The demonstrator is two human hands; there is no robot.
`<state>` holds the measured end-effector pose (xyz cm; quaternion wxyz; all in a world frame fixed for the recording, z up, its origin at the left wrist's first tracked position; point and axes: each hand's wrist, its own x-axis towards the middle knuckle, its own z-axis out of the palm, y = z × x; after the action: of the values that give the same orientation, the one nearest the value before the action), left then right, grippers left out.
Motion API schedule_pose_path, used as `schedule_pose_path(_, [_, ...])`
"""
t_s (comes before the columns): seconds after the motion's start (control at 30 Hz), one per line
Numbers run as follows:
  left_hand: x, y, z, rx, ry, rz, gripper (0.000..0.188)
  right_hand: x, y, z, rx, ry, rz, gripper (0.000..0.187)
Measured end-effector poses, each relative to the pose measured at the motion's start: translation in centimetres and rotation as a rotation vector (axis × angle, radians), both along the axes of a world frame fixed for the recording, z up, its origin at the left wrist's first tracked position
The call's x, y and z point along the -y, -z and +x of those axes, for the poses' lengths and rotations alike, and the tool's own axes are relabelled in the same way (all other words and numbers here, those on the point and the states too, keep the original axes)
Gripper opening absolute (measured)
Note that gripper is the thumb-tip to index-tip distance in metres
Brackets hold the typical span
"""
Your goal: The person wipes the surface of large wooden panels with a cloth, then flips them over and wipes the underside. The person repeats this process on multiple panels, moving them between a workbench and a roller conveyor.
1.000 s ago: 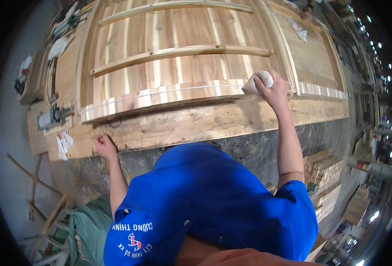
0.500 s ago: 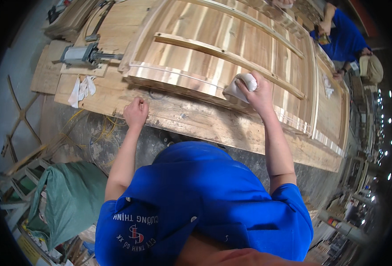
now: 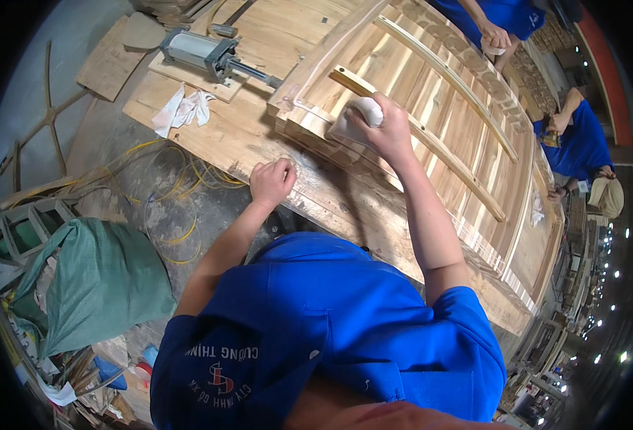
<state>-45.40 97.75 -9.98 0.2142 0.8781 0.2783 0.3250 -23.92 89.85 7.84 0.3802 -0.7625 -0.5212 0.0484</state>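
A large slatted wooden panel [image 3: 402, 79] lies on the workbench in front of me, with raised battens across its face. My right hand [image 3: 388, 129] is closed around a bunched white rag [image 3: 366, 112], pressed on the near rail close to the panel's left corner. A pale line runs along that rail toward the corner. Lower left of it, my left hand [image 3: 273, 181] rests curled into a fist at the bench's near edge; no object shows in it.
Left of the panel stands a pneumatic cylinder [image 3: 198, 54], its rod toward the corner. Another white rag [image 3: 184, 109] lies on the bench [image 3: 141, 104]. Yellow hoses [image 3: 180, 172] and a green sack [image 3: 101, 276] are on the floor. Two co-workers in blue are across the panel.
My right hand has slid left with the rag along the near rail toward the panel's corner. My view has swung, and more of a co-worker shows at the top. My left hand stays curled.
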Motion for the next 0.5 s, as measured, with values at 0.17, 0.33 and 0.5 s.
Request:
schedule_pose_path(0.17, [-0.2,0.1,-0.1,0.014,0.002,0.023,0.011,-5.2,0.4,-1.5,0.006,-0.075,0.039,0.025])
schedule_pose_path(0.33, [-0.4,0.2,-0.2,0.011,0.009,0.021,0.011,-7.9,0.9,-1.6,0.085,-0.084,0.051,0.024])
schedule_pose_path(0.5, [-0.3,0.2,-0.2,0.012,0.001,0.028,0.011,-6.0,0.0,-1.1,0.068,-0.098,-0.047,0.023])
